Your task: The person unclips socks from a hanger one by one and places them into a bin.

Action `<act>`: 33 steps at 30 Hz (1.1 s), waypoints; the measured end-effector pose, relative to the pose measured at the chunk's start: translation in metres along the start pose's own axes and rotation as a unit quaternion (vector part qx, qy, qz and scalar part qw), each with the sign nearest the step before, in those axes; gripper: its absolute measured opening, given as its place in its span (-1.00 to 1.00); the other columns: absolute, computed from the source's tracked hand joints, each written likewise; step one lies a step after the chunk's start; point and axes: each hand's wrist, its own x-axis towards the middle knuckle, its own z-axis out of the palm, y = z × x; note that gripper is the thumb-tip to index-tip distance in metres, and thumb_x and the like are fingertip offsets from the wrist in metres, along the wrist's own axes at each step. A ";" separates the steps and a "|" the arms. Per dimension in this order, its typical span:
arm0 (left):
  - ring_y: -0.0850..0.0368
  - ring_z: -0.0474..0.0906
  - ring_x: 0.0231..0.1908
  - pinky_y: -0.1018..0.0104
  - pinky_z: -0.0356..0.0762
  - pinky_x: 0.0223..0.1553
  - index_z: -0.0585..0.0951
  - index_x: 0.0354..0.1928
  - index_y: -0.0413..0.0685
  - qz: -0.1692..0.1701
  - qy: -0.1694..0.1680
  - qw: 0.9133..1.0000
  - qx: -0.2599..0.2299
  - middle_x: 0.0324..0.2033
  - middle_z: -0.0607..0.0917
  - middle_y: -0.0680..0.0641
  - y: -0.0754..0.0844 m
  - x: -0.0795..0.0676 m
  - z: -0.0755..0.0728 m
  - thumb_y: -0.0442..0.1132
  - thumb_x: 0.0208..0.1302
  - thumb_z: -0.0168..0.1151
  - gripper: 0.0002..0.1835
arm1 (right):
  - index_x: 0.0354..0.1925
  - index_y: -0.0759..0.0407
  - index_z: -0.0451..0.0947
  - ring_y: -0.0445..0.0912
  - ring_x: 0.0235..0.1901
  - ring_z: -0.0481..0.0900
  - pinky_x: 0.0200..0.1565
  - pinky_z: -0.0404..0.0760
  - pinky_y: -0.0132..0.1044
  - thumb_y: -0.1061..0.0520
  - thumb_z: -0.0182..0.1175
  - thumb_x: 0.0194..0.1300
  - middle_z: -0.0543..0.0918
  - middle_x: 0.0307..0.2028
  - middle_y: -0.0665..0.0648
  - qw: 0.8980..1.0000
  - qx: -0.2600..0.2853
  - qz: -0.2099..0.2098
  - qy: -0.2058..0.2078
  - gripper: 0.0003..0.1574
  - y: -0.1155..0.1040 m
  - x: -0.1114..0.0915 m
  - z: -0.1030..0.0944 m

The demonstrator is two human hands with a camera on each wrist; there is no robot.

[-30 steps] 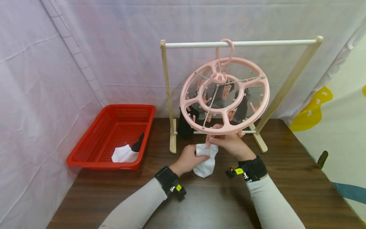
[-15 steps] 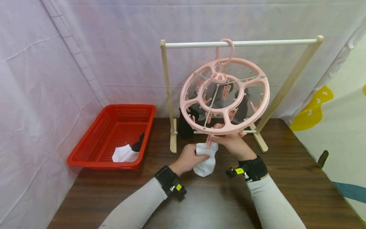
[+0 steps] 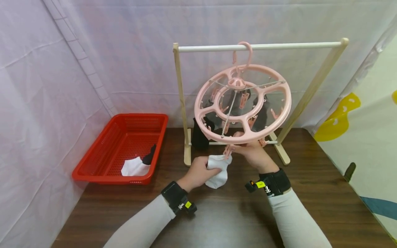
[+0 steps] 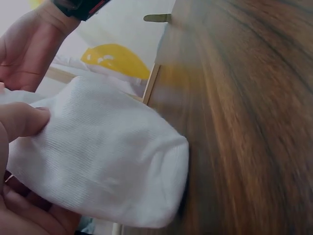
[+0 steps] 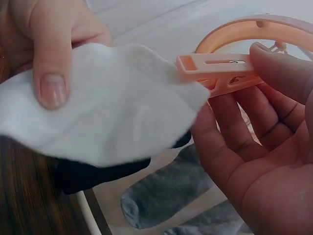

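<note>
In the head view my left hand [image 3: 196,173] holds a white sock [image 3: 218,177] near its upper end, thumb on the front face. The sock hangs down over the table in front of the drying rack. My right hand [image 3: 255,155], beneath the front rim of the pink round clip hanger [image 3: 201,103], pinches a pink clothespin [image 5: 195,68] between thumb and fingers. Seen from the right wrist, the clothespin's tip overlaps the sock's upper corner. The left wrist view shows the sock's white cloth [image 4: 102,152] spread beyond my thumb.
A wooden stand with a white rod [image 3: 291,45] carries the hanger. Black [image 3: 200,136] and grey socks [image 5: 156,191] hang below the hanger ring. To the left, a red basket [image 3: 93,162] contains a white sock [image 3: 134,167] and a black one [image 3: 149,155].
My left hand and the sock have shifted slightly left, so the clothespin now overlaps the sock's right corner instead of its middle. The hanger has tipped slightly; my right hand has barely moved.
</note>
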 end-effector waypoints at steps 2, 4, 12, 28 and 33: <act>0.24 0.67 -0.44 0.30 0.64 -0.42 0.72 -0.26 -0.09 0.000 0.002 1.000 0.005 -0.39 0.78 0.01 0.001 -0.003 -0.004 -0.10 0.06 0.45 -0.74 | -0.22 0.64 0.37 0.12 -0.41 0.71 -0.31 0.69 -0.06 0.64 -0.12 0.26 0.66 -0.40 0.46 1.000 0.010 -0.011 -0.009 -0.85 0.001 0.000 -0.001; 0.23 0.66 -0.45 0.28 0.64 -0.42 0.72 -0.26 -0.09 -0.003 0.005 1.000 0.010 -0.39 0.78 0.01 0.002 -0.007 -0.010 -0.11 0.04 0.46 -0.75 | -0.23 0.62 0.38 0.13 -0.42 0.71 -0.32 0.69 -0.04 0.64 -0.14 0.26 0.65 -0.39 0.48 0.999 0.020 -0.020 -0.016 -0.83 0.004 0.001 -0.002; 0.23 0.65 -0.44 0.26 0.64 -0.41 0.73 -0.24 -0.01 -0.022 0.047 0.997 0.052 -0.38 0.77 0.05 0.011 -0.023 -0.035 -0.11 0.01 0.48 -0.75 | -0.23 0.49 0.46 0.18 -0.40 0.69 -0.27 0.68 0.07 0.63 -0.18 0.29 0.68 -0.38 0.39 0.996 0.087 -0.019 -0.011 -0.71 0.017 0.001 -0.012; 0.08 0.65 -0.40 0.17 0.67 -0.37 0.70 -0.17 -0.02 -0.026 0.090 0.996 0.009 -0.33 0.77 -0.03 0.055 -0.034 -0.087 -0.11 0.07 0.45 -0.72 | -0.20 0.50 0.41 0.12 -0.34 0.70 -0.21 0.69 -0.05 0.64 -0.05 0.22 0.69 -0.36 0.33 0.999 0.042 0.005 -0.014 -0.77 0.009 -0.002 -0.005; 0.05 0.65 -0.38 0.14 0.68 -0.34 0.69 -0.14 -0.06 -0.023 0.116 0.993 0.006 -0.29 0.78 -0.07 0.061 -0.037 -0.105 -0.14 0.10 0.42 -0.72 | -0.21 0.49 0.42 0.14 -0.34 0.69 -0.23 0.69 -0.04 0.64 -0.01 0.20 0.68 -0.36 0.34 0.999 0.041 0.004 -0.018 -0.77 0.010 0.000 -0.004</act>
